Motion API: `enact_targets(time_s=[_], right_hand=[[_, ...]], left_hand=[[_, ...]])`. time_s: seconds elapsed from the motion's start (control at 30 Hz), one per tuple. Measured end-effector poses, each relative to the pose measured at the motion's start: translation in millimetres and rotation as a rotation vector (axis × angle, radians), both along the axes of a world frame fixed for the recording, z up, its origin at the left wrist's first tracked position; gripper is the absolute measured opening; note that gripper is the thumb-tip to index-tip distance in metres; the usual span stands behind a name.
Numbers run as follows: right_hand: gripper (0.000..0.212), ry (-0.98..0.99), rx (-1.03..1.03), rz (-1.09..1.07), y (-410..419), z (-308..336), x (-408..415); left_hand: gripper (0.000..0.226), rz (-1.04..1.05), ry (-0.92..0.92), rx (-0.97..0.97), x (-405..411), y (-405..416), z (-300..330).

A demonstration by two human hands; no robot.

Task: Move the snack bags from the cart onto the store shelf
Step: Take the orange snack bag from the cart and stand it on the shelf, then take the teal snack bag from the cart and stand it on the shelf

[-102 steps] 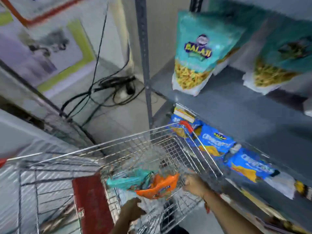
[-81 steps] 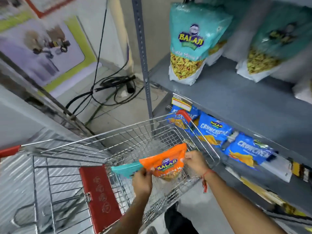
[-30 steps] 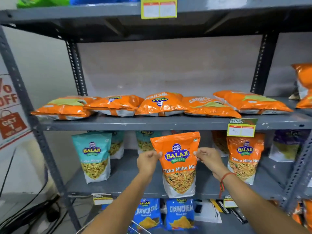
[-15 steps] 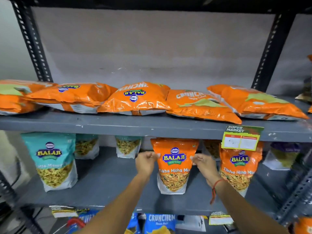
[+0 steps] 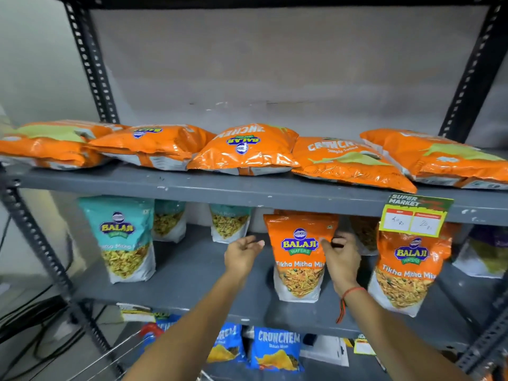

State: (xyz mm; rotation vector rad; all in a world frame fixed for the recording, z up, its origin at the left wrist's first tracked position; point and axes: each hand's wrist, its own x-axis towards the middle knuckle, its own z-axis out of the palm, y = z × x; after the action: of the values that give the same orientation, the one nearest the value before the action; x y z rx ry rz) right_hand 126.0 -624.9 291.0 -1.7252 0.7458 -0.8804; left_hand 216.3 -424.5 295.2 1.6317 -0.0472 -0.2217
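An orange Balaji "Tikha Mitha Mix" snack bag stands upright on the grey middle shelf. My left hand hovers just left of the bag with fingers spread, a small gap between them. My right hand is at the bag's right edge, thumb over the front and fingers behind it. Only a bit of the wire cart's rim shows at the bottom left; its contents are out of view.
A second orange bag stands to the right, a teal bag to the left, more teal bags behind. Orange bags lie flat on the shelf above. A price tag hangs from its edge. Blue bags sit below.
The orange bag went from the cart up to the middle shelf and now stands there. My left hand has let go and drawn left; my right hand slid down the bag's edge.
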Motion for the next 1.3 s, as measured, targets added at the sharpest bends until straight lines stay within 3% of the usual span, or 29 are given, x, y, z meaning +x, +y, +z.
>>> enact_targets(time_s=[0.2, 0.4, 0.53, 0.7, 0.83, 1.0, 1.1, 1.2, 1.3], right_hand=[[0.029, -0.168, -0.121, 0.116, 104, 39, 7], [0.027, -0.135, -0.096, 0.568, 249, 44, 8], [0.031, 0.101, -0.025, 0.909, 336, -3, 2], [0.041, 0.576, -0.081, 1.231, 416, -107, -16], [0.053, 0.964, -0.079, 1.425, 447, -185, -21], [0.059, 1.203, -0.042, 1.503, 478, -265, -11], [0.059, 1.180, 0.044, 1.485, 492, -301, -8], [0.036, 1.080, -0.022, 1.424, 498, -327, -6], [0.020, 1.019, -0.018, 1.328, 499, -338, -5]], left_hand=[[0.028, 0.169, -0.089, -0.097, -22, 108, 25], [0.030, 0.441, -0.145, -0.080, -73, 275, 19], [0.020, 0.619, -0.041, 0.008, -111, 389, -26], [0.027, 0.740, 0.276, 0.327, -169, 492, -126], [0.025, 0.725, 0.570, 0.514, -226, 521, -207], [0.046, 0.669, 0.775, 0.469, -236, 508, -273], [0.045, 0.654, 0.797, 0.434, -221, 498, -301], [0.024, 0.733, 0.819, 0.479, -210, 492, -318], [0.018, 0.828, 0.838, 0.511, -202, 489, -323]])
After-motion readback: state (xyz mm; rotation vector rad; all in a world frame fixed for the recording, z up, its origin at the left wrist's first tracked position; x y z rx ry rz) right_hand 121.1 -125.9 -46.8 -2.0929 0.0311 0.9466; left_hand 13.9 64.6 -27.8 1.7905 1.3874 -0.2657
